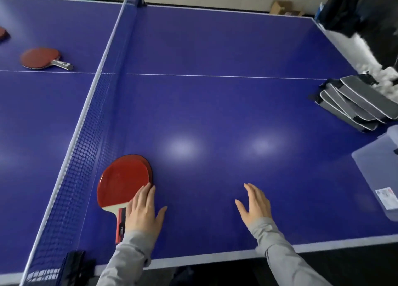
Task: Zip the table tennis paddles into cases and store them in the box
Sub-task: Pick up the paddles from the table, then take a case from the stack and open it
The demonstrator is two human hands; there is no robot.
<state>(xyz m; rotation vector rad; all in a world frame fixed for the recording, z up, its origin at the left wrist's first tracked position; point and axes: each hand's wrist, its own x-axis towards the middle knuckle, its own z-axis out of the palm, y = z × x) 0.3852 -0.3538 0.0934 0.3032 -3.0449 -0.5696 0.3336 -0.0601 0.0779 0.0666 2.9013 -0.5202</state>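
A red paddle (pixel 122 181) lies flat near the net on my side, stacked on another paddle whose dark edge shows beneath it. My left hand (pixel 143 211) rests with straight fingers on the paddle's lower right edge and handle. My right hand (pixel 255 201) hovers open over the bare table, holding nothing. A pile of several grey zip cases (pixel 353 101) sits at the right edge. A clear plastic box (pixel 379 178) stands at the near right. Beyond the net lies another red paddle (pixel 42 58), and a further one (pixel 3 33) shows at the far left edge.
The blue table tennis table (pixel 215 113) fills the view, and its net (pixel 86 139) runs diagonally on the left. A net clamp (pixel 75 262) sits at the near edge. Dark fabric (pixel 361 8) hangs at the top right, and cardboard boxes (pixel 284 8) stand behind the table.
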